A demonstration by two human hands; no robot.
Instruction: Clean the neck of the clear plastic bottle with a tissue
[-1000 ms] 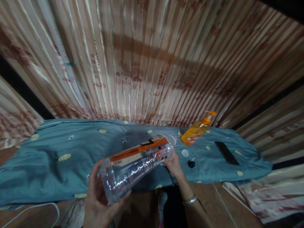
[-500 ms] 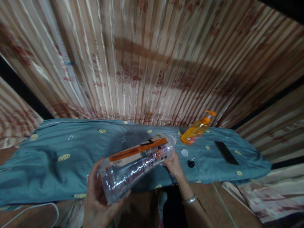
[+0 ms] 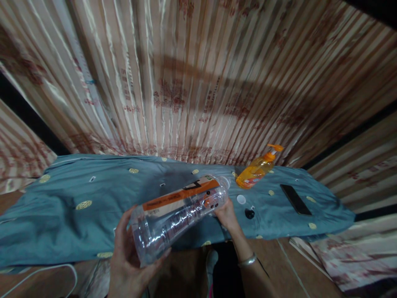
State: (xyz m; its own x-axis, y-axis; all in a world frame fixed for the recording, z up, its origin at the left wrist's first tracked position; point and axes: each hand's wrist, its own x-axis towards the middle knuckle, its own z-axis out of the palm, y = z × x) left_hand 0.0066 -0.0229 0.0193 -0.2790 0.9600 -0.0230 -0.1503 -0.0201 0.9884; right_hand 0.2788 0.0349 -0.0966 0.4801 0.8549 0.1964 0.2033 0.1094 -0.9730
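A large clear plastic bottle with an orange and white label lies slanted between my hands, its open mouth up to the right and its base toward the lower left. My left hand is wrapped round the base end. My right hand grips the bottle from below near the neck; its fingers are mostly hidden behind the plastic. To the right of the neck, on the cloth, are a round white lid and a small black object that I cannot name.
A pump bottle of orange liquid stands beyond the bottle's mouth. A black phone lies farther right on the teal cloth. Patterned curtains hang behind the surface. A white cable runs at lower left.
Both hands and the bottle stay almost in place. Only the curtain folds show a slight shift.
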